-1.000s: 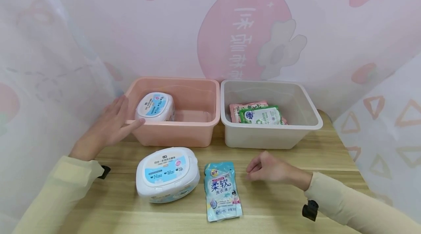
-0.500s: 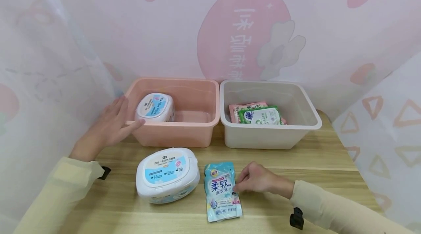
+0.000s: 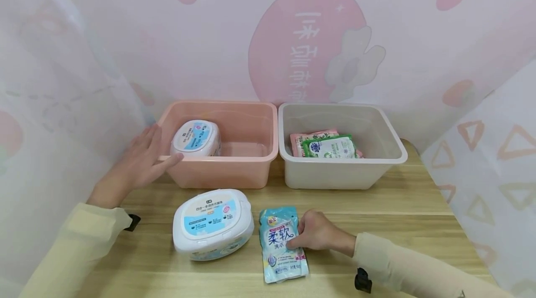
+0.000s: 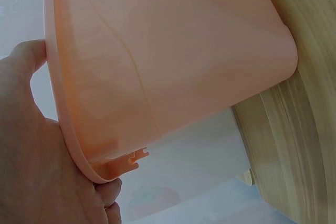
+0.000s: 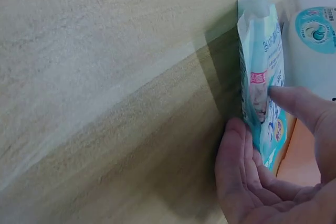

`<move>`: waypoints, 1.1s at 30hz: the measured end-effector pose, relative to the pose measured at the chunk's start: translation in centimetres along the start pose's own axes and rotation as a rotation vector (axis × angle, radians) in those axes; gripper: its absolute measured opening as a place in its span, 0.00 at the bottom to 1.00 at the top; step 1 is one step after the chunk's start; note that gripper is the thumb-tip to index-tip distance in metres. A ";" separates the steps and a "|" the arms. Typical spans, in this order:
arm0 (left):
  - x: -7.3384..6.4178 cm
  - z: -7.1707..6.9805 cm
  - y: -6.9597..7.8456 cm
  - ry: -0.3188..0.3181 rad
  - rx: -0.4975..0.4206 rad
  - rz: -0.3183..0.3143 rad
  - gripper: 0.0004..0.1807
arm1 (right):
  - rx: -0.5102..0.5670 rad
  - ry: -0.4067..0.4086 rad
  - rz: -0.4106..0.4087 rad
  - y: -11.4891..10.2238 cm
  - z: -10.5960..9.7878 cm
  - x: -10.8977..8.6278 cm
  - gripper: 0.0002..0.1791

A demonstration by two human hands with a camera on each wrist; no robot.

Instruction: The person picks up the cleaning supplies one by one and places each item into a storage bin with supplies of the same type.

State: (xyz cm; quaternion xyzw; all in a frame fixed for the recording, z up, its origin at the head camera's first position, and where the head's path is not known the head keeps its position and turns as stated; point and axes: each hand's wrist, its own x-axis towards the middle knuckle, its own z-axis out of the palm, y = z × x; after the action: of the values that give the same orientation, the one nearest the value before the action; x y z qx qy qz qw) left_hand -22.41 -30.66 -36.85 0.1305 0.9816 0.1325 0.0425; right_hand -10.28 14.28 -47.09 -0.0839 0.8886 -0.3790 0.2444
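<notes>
My left hand rests at the near left corner of the pink bin. Its thumb lies over the front rim, and the other fingers stretch along the left side. In the left wrist view the thumb and fingertips touch the bin's rim. My right hand pinches the right edge of a teal laundry detergent pouch lying flat on the table. The right wrist view shows the thumb on the printed face of the pouch and the other fingers curled at its edge.
A white laundry pod tub stands left of the pouch, and a similar smaller-looking tub sits inside the pink bin. The grey-white bin beside it contains a green-and-white pouch over a pink one. Printed curtains surround the wooden table.
My right hand has moved left from the bare table beside the pouch to its right edge and now grips it. The left hand has stayed at the pink bin.
</notes>
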 end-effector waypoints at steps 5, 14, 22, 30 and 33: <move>0.0 0.0 0.1 0.000 -0.002 0.000 0.62 | 0.036 0.008 0.014 -0.2 0.4 -0.2 0.19; 0.0 0.1 0.1 0.000 0.014 0.004 0.62 | 0.161 -0.020 -0.053 -0.5 -0.1 -0.8 0.11; -0.1 0.1 -0.1 0.008 0.010 0.019 0.60 | 0.171 -0.072 -0.197 -1.2 -2.3 -1.4 0.06; 0.0 0.1 0.0 0.006 0.015 0.008 0.61 | -0.018 -0.064 -0.296 -2.3 -6.1 -2.3 0.07; 0.0 0.1 -0.1 0.003 0.014 0.009 0.61 | -0.092 -0.047 -0.334 -2.8 -8.0 -2.7 0.07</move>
State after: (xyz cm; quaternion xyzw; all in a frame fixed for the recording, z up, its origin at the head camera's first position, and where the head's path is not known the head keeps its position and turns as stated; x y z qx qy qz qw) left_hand -22.42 -30.70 -36.94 0.1350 0.9820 0.1259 0.0397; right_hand -12.02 18.26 -39.38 -0.2500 0.8728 -0.3713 0.1946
